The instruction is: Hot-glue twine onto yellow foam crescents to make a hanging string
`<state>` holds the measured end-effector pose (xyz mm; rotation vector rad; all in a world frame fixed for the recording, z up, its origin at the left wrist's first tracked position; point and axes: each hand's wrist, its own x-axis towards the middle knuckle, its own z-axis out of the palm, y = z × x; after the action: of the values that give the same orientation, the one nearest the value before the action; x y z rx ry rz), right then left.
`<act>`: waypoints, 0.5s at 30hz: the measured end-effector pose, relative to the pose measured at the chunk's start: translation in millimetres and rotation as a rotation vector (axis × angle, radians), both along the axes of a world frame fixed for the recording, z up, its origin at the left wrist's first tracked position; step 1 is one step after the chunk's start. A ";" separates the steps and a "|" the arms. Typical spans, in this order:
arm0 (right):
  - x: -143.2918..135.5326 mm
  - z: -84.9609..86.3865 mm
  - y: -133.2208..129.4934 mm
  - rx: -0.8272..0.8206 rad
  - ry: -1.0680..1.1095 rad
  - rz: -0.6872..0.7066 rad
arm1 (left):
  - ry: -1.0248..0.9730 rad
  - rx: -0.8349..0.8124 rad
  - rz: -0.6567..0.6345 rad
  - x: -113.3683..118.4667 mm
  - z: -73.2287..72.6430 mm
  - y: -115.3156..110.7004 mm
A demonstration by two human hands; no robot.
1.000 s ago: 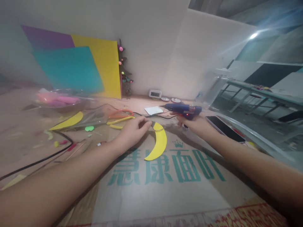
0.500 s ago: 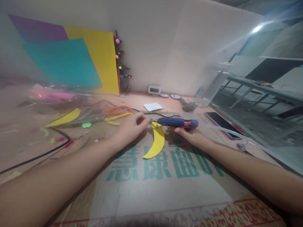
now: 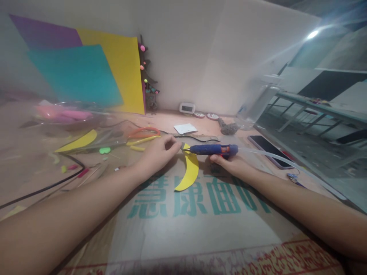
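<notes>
My right hand [image 3: 225, 162] grips a blue hot glue gun [image 3: 206, 149], held level with its nozzle pointing left. From its rear a long clear glue stick [image 3: 263, 153] runs out to the right. Thumb and fingers of my left hand [image 3: 162, 152] are pinched at the upper end of a yellow crescent-shaped piece [image 3: 191, 172], which looks like foam sheet or paper. A small grey bit shows at those fingertips, too small to name. The nozzle lies across the crescent's top, close to my left fingertips; whether it touches is unclear.
Orange-handled scissors [image 3: 145, 132], a second yellow crescent [image 3: 78, 141] and a black cord [image 3: 74, 173] lie left. Behind are a white card [image 3: 185, 128] and small digital clock [image 3: 187, 108]. A phone [image 3: 271, 152] lies right, near the table edge. Coloured sheets [image 3: 77, 76] lean on the wall.
The glue gun has shifted slightly left and down, its nozzle now lower across the crescent's top. The crescent has turned a little; my left hand has hardly moved.
</notes>
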<state>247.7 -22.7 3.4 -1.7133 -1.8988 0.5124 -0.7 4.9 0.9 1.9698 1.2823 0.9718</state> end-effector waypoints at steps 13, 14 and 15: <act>-1.5 1.1 -0.1 0.011 0.021 0.039 | -0.019 0.008 -0.010 0.9 0.4 -1.1; -1.9 1.2 -0.3 0.012 0.022 0.049 | -0.018 0.008 -0.009 1.1 0.5 -1.2; -2.3 1.4 -0.5 0.013 0.023 0.051 | -0.015 0.007 -0.007 1.1 0.6 -1.2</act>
<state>245.3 -23.3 4.8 -1.6470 -1.9295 0.5360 0.4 3.6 1.5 1.9666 1.2647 0.9872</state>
